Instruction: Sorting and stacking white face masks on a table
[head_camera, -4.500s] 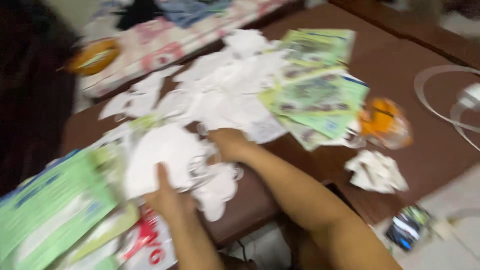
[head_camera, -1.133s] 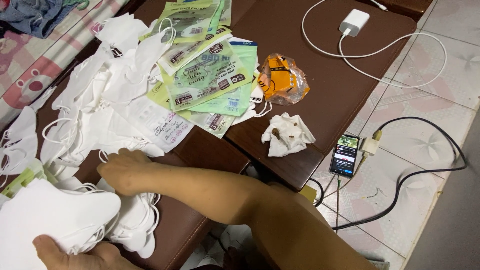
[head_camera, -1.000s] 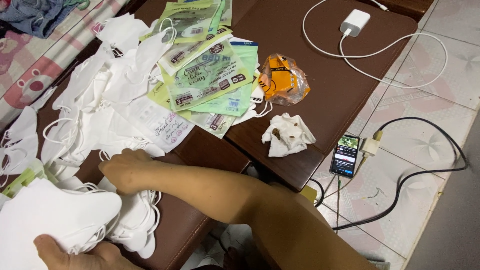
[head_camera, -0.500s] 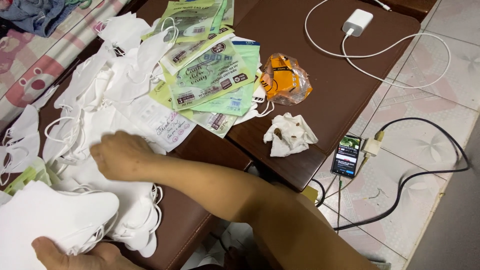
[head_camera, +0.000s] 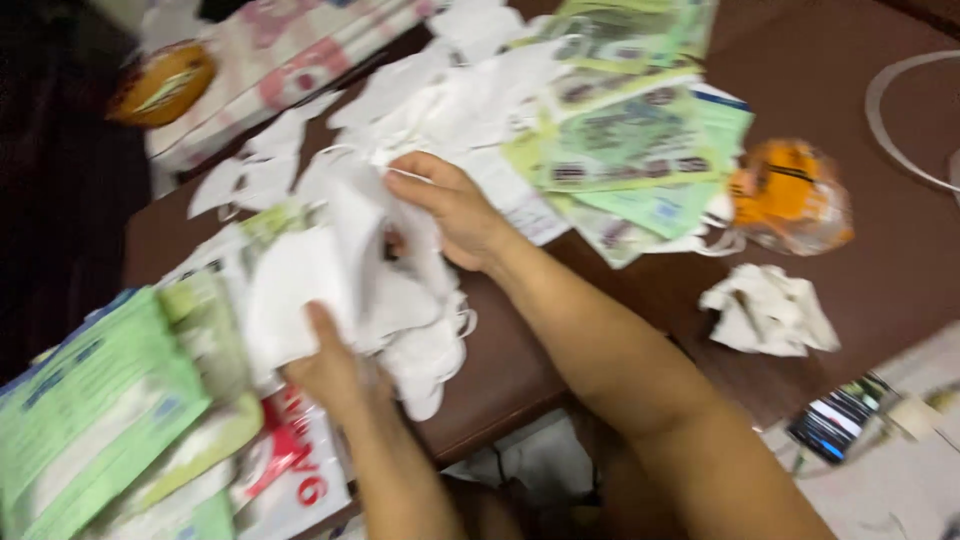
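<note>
Left hand (head_camera: 335, 365) grips a white mask stack (head_camera: 300, 290) at desk's (head_camera: 510, 370) near edge; right hand (head_camera: 455, 215) pinches a mask (head_camera: 365, 215) onto it. Many loose masks (head_camera: 450, 100) left unstacked mid-desk, beside green packets (head_camera: 640, 140).

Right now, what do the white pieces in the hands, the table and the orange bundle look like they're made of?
White mask-like pieces, held by the left hand and right hand: soft matte fabric, probably non-woven, since they fold limply. Dark brown table: smooth, faintly glossy, wood or laminate; which one is unclear. Orange bundle: wrapped in clear shiny plastic film, crinkled with highlights.
</note>
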